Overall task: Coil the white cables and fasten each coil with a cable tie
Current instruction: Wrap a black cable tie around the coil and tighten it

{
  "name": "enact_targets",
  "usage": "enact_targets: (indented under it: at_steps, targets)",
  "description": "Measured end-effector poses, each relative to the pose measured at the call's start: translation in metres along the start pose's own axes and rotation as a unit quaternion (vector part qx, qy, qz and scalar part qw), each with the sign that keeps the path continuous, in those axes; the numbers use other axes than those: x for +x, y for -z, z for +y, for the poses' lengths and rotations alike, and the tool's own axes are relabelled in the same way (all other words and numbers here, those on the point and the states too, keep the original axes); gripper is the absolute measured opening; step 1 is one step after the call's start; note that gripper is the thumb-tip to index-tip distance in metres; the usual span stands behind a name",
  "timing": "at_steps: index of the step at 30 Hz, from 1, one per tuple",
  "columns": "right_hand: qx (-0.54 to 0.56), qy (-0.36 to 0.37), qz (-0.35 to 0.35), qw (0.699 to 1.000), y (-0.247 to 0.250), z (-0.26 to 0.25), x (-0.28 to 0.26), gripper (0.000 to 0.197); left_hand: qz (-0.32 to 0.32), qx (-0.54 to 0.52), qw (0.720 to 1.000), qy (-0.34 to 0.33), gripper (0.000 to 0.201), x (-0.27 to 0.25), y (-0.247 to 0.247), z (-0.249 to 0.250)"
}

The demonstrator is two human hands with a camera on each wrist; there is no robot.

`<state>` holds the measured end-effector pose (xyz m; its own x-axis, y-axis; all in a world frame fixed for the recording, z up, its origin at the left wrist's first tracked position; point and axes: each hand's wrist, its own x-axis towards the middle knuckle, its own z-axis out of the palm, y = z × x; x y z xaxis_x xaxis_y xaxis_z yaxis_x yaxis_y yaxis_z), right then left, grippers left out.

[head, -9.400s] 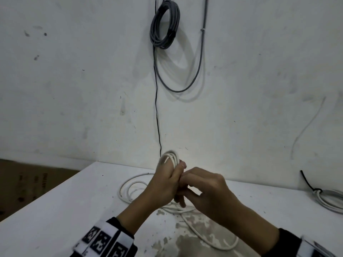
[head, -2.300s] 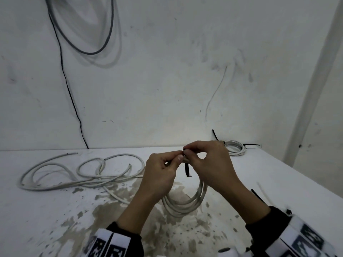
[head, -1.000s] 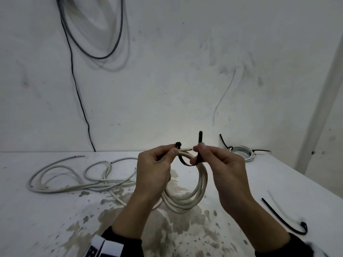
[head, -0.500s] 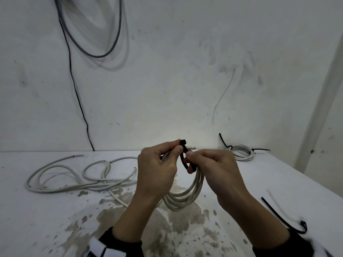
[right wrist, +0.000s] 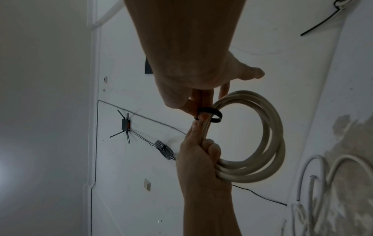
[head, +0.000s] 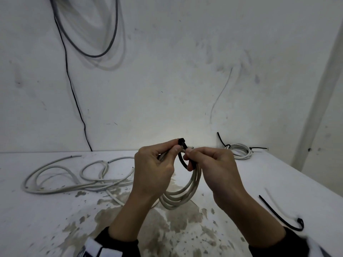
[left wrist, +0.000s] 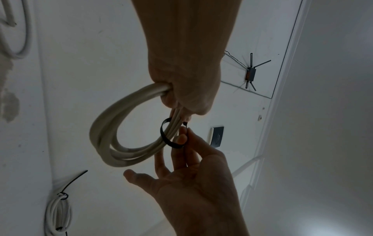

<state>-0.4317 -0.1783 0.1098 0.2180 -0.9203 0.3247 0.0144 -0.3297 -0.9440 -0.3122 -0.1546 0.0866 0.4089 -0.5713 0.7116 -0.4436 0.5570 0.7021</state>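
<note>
Both hands (head: pixel 185 164) — tie (head: pixel 181 158) round coil (head: pixel 185 193)

Scuffed white wall (head: pixel 167 80) behind a stained white table (head: pixel 46 219) — dim light.

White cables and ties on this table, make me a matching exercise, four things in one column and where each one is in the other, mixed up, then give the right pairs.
Things:
1. white coil
2. black cable tie
3. loose white cables
4. spare black tie

Places:
A. lying alone on the table at its right edge
B. looped around the coil's strands, pinched by the right hand
C. sprawled uncoiled on the table's left side
D. gripped in the left hand, hanging above the table

Pairs: 1-D, 2-B, 3-C, 4-A
</note>
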Motion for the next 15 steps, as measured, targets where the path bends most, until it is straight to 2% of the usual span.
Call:
enact_targets:
  at_steps: [4, 9, 13, 15]
  targets:
    - [0.035, -0.029, 0.001, 0.999, -0.001, -0.005, 0.002, 0.026, -0.011, 0.038, 0.998, -0.046, 0.027, 0.0, 0.001, -0.003]
    - [0.028, -0.083, -0.048, 0.995, 0.0, -0.012, 0.007, 0.017, -0.043, 0.027, 0.996, -0.079, 0.023, 0.004, 0.013, -0.005]
    - [0.038, -0.086, -0.071, 0.993, -0.002, -0.011, 0.009, 0.016, -0.073, -0.007, 0.995, -0.065, 0.016, 0.007, 0.02, -0.005]
    - [0.048, -0.082, -0.072, 0.993, -0.005, -0.01, 0.01, 0.016, -0.086, -0.033, 0.995, -0.045, 0.02, 0.007, 0.022, -0.002]
